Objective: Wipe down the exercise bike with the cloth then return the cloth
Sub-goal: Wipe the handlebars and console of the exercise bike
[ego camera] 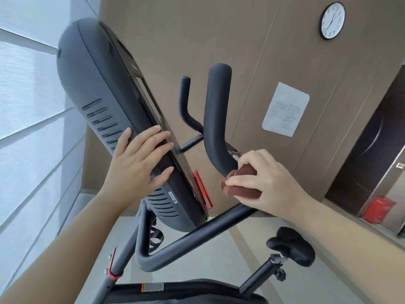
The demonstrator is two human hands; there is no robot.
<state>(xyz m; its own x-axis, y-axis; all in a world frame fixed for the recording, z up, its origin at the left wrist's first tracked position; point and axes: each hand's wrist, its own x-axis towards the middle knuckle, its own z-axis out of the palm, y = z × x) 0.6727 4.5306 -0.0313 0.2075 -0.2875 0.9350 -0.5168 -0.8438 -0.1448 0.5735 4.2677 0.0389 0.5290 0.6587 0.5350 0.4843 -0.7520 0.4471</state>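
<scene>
The exercise bike's big grey console [96, 93] tilts across the left centre of the view, above the black frame bar [197, 233]. My left hand [140, 163] rests on the console's edge, thumb on the vented back and straight fingers lying over the screen side. My right hand [265, 183] grips a folded brown cloth [243, 189] and holds it against the base of the near black handlebar [217, 110]. A second, thinner handlebar [185, 99] stands behind it. The black saddle [291, 244] is at the lower right.
A brown panelled wall stands behind the bike, with a round clock [333, 19] and a white paper notice [285, 109]. A window with blinds [26, 106] fills the left side. A red box [378, 209] sits on the floor at the right, near a dark door.
</scene>
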